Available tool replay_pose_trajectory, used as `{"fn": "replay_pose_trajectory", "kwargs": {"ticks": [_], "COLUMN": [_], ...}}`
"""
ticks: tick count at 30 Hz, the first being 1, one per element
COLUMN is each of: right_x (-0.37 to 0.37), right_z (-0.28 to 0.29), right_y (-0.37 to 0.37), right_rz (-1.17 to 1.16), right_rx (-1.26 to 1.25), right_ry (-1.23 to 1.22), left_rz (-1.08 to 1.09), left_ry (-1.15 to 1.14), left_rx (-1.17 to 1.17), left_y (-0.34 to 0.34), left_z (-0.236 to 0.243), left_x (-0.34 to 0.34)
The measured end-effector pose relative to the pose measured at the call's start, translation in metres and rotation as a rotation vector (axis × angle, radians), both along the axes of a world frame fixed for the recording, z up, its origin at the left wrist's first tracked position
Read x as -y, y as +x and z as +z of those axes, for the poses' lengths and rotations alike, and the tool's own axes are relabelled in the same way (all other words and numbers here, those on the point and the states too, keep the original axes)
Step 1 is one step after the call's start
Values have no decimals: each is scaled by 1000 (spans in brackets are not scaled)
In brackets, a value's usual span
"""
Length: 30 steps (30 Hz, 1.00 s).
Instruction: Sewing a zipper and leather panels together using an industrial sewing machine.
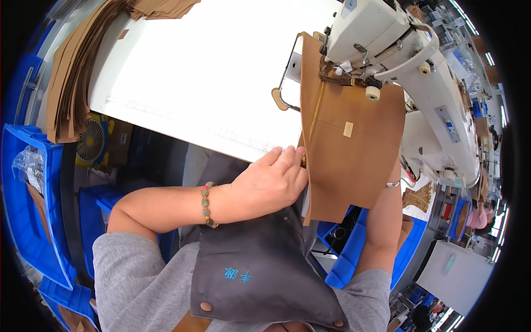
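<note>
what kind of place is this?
Likely a sewing workshop or garment factory: an industrial sewing machine stitching a brown fabric piece, stacked brown cut pieces, and blue bins around the table.

To my left the white table [210, 72] lies bare, so my left hand [271, 185] could slide there freely. Ahead, the sewing machine [398, 61] blocks the way, with brown fabric [354, 160] draped under it. Stacked brown pieces [72, 83] crowd the table's far left edge.
</note>
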State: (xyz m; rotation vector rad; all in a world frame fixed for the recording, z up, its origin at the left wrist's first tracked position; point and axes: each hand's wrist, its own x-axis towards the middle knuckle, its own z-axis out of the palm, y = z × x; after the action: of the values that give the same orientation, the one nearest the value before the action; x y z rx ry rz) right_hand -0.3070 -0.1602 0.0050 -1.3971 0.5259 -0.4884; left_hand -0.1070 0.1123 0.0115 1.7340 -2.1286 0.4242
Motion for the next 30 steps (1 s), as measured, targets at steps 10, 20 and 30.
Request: {"fn": "replay_pose_trajectory", "kwargs": {"ticks": [10, 20, 30], "right_x": [-10, -60, -52], "right_z": [-3, -4, 28], "right_y": [-6, -35, -32], "right_rz": [-15, -23, -181], "right_rx": [-10, -44, -316], "right_ry": [-30, -106, -682], "left_rz": [-18, -47, -83], "left_ry": [-18, 46, 110], "left_rx": [-38, -48, -25], "left_y": [3, 9, 8], "left_z": [2, 8, 7], "left_x": [1, -1, -2]}}
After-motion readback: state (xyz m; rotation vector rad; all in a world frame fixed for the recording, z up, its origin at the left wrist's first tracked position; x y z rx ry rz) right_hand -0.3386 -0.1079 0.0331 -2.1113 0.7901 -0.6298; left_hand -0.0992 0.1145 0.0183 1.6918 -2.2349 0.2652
